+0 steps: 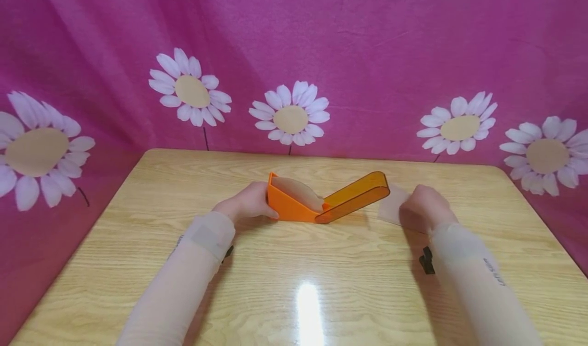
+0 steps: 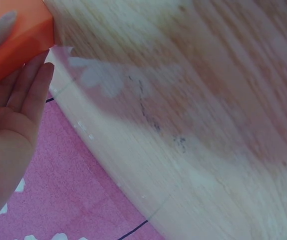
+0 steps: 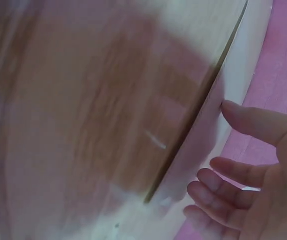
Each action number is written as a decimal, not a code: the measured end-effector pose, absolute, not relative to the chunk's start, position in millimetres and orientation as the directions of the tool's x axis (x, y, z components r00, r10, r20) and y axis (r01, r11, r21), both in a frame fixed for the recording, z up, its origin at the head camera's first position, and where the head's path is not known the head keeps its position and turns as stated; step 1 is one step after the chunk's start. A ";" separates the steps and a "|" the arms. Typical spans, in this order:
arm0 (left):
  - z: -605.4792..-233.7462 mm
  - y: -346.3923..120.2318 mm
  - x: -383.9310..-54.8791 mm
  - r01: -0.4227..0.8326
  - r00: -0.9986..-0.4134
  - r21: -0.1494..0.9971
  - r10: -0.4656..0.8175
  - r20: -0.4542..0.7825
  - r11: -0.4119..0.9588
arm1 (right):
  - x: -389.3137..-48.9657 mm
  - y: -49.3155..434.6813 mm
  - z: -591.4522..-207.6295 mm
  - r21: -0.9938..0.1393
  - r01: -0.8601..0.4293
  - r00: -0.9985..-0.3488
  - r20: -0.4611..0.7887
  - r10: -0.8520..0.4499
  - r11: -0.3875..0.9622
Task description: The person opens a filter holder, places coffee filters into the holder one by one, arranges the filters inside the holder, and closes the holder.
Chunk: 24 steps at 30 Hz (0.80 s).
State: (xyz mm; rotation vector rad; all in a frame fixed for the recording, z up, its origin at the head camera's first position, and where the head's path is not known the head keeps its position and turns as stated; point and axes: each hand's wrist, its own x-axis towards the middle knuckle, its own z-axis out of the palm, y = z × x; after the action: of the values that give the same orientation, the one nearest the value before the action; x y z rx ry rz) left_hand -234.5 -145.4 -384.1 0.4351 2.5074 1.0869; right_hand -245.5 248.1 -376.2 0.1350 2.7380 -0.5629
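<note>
My left hand [image 1: 250, 201] grips the tall end of an orange plastic box [image 1: 291, 203]. In the left wrist view, the thumb lies over the box and the fingers are on its other side. The box's amber see-through lid [image 1: 356, 195] is swung open to the right. Inside stands a thin brown piece with a rounded top [image 1: 298, 190], perhaps paper. To the right, a pale flat sheet [image 1: 390, 203] is partly hidden by my right hand [image 1: 427, 205]. In the right wrist view, the thumb tip is at the sheet and the other fingers are loosely bent; I cannot tell whether they touch it.
The wooden table [image 1: 266, 274] reflects a bright light near its front. A magenta curtain [image 1: 367, 55] with white flowers hangs behind the table and along both sides. A small black piece [image 1: 427, 261] shows by the right wrist.
</note>
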 end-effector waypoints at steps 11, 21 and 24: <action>-383.5 -144.5 -235.2 0.137 -0.882 0.735 0.420 -0.214 0.664 | -247.0 251.3 -376.9 -0.360 0.217 -0.925 -0.374 0.073 0.907; -382.1 -143.0 -233.1 0.120 -0.885 0.733 0.406 -0.226 0.669 | -254.2 248.3 -381.9 -0.271 0.227 -0.951 -0.267 0.154 0.935; -382.2 -143.5 -233.5 0.121 -0.887 0.727 0.402 -0.227 0.676 | -257.6 249.2 -382.4 -0.271 0.245 -0.954 -0.240 0.182 0.931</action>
State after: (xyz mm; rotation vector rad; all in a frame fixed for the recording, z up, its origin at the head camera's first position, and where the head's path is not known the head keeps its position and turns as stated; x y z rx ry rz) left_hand -233.5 -143.5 -382.2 0.4106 2.5213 1.0555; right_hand -257.6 249.2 -382.4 0.3221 2.8777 -0.4439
